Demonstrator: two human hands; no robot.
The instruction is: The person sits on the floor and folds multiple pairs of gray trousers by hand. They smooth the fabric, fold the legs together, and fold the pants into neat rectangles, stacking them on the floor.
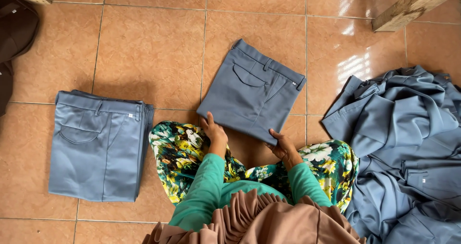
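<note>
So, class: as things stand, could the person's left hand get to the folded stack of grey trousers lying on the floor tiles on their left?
Probably yes. The left hand rests on the folded trousers in front, and only bare floor tile and the person's own floral-clad knee lie between it and the stack.

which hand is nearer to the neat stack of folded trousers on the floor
Left. The left hand rests on the near edge of the folded grey trousers, on the side toward the stack. The right hand grips the same edge farther from it, toward the unfolded heap.
</note>
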